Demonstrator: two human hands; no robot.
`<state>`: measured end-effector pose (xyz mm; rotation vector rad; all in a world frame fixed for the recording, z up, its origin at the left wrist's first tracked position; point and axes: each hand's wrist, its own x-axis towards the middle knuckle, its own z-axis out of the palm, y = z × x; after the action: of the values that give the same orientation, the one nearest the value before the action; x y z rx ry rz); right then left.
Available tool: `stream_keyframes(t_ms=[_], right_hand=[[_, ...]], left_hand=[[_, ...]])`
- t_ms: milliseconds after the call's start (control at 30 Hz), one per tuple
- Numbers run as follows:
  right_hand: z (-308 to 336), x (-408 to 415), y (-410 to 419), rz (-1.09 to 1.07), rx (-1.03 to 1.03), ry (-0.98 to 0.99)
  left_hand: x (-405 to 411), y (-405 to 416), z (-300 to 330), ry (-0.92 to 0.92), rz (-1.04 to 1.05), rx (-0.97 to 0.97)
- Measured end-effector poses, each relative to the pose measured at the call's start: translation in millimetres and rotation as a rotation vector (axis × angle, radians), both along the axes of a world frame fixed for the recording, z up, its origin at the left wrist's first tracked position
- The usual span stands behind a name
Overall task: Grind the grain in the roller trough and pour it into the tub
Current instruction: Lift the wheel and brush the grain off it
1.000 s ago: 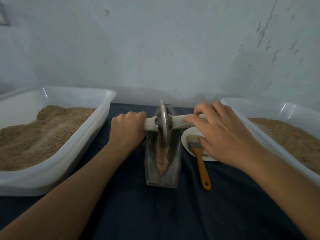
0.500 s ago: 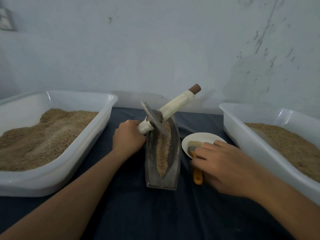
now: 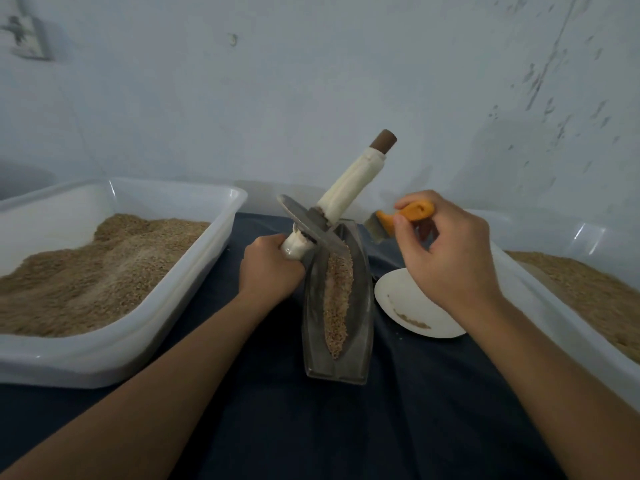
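**Roller tipped up, brush at its 3 o'clock**

The trough [image 3: 337, 306] lies on the dark cloth with its long axis running 12 to 6 o'clock, between the two arms, and a strip of grain [image 3: 337, 299] sits along its channel. The left hand [image 3: 272, 268] is wrapped tight around the near end of the roller [image 3: 346, 199] handle, at about 9 o'clock from the trough's far end. The roller's axis is tilted, its free end pointing up toward 1 o'clock, and the disc [image 3: 311, 225] is canted with only its lower edge near the grain.

The right hand [image 3: 446, 258] is raised at 3 o'clock of the roller, above the plate [image 3: 415, 306], pinching the orange handle of the brush [image 3: 401, 218] between thumb and curled fingers. The bristles point toward 9 o'clock, at the disc, and stand just beside it but apart.

Judging by this, the brush hand is nearer to the disc face and a short sweep toward 9 o'clock would likely clean clinging grain into the trough. The left tub [image 3: 114, 351] lies at 9 o'clock, the right tub [image 3: 554, 327] at 3 o'clock; both hold grain, and which one takes the pour I cannot tell.
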<state>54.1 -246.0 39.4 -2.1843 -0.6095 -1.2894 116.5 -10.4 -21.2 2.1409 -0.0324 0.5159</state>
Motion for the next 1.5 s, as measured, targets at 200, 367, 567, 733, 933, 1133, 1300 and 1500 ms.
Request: stream_keyframes(t_ms=[200, 367, 567, 733, 933, 1133, 1300, 1500], right_hand=[[-8.9, 31.3, 30.0, 0.031, 0.121, 0.13], [-18.3, 55.5, 40.9, -0.055, 0.142, 0.253], [-15.1, 43.1, 43.3, -0.13, 0.164, 0.427], [1.4, 11.7, 39.6, -0.07, 0.134, 0.56], [19.9, 21.9, 35.5, -0.19, 0.137, 0.332], [4.1, 54.4, 49.2, -0.179, 0.16, 0.373], [-8.4, 39.6, 54.0, -0.188, 0.115, 0.461], [7.8, 5.0, 42.4, -0.132, 0.142, 0.498]], left_hand=[[0.0, -1.9, -0.2, -0.004, 0.031, -0.112], [-1.0, 0.5, -0.7, -0.011, 0.038, -0.14], [-1.8, 0.9, 0.2, -0.024, 0.033, -0.163], [-6.7, -1.4, -1.1, -0.056, 0.037, -0.172], [-7.7, -3.4, -2.3, -0.078, 0.038, -0.169], [-6.9, -4.0, -2.5, -0.064, 0.038, -0.166], [-7.4, -3.6, -3.1, -0.072, 0.028, -0.143], [-8.0, -6.4, -3.5, -0.071, 0.016, -0.123]])
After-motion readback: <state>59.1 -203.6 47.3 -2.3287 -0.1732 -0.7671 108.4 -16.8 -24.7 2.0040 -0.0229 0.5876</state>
